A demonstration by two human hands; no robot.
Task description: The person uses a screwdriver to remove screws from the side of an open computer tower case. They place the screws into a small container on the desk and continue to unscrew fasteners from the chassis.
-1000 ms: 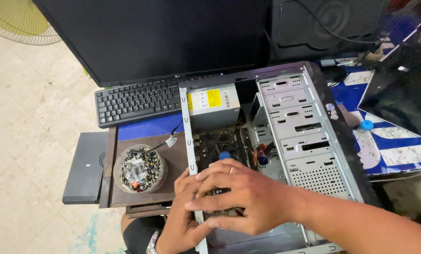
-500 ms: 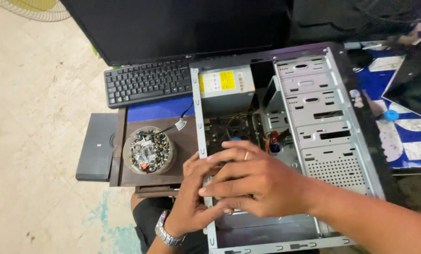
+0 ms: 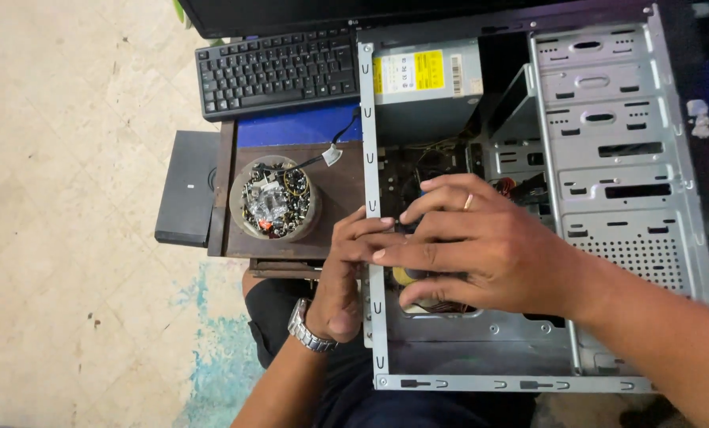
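I see my left hand (image 3: 343, 273), watch at the wrist, reaching over the case (image 3: 608, 198) edge, fingers curled inward; what they grip I cannot tell. My right hand (image 3: 481, 250) lies flat across it, fingers spread, hiding the parts beneath. Left sits a bowl (image 3: 275, 200) of bits on the surface (image 3: 346, 182). Farther: power supply (image 3: 426, 75), keyboard (image 3: 275, 73).

Pale tiled floor (image 3: 69, 261) — worn; dark wooden table (image 3: 346, 190).
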